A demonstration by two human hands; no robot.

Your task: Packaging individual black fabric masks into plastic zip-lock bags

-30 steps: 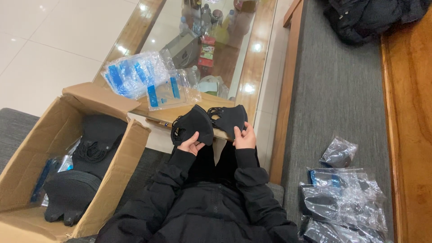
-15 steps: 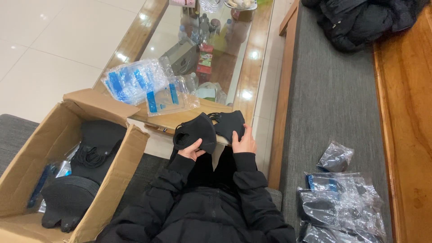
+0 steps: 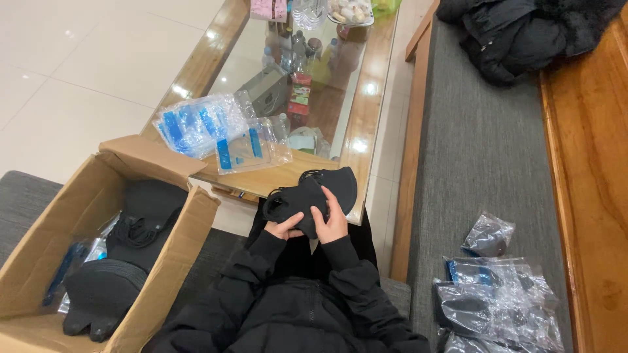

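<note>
I hold a small stack of black face masks [image 3: 314,193] over my lap at the near edge of a glass-topped wooden table [image 3: 366,111]. My left hand [image 3: 286,227] grips the stack's lower left from underneath. My right hand [image 3: 331,223] lies across its front with the fingers spread over the black fabric. The masks are pressed together, one overlapping the other. Both black sleeves reach up from the bottom of the head view.
An open cardboard box [image 3: 78,216] at my left holds more black masks [image 3: 104,294]. Clear plastic bags with blue strips [image 3: 216,131] lie on the table. Bagged masks [image 3: 497,301] sit on the grey bench [image 3: 471,170] at my right, with a dark jacket [image 3: 523,33] farther back.
The two masks, held side by side earlier, have been brought together into one overlapping stack. My right hand has shifted left onto its front.
</note>
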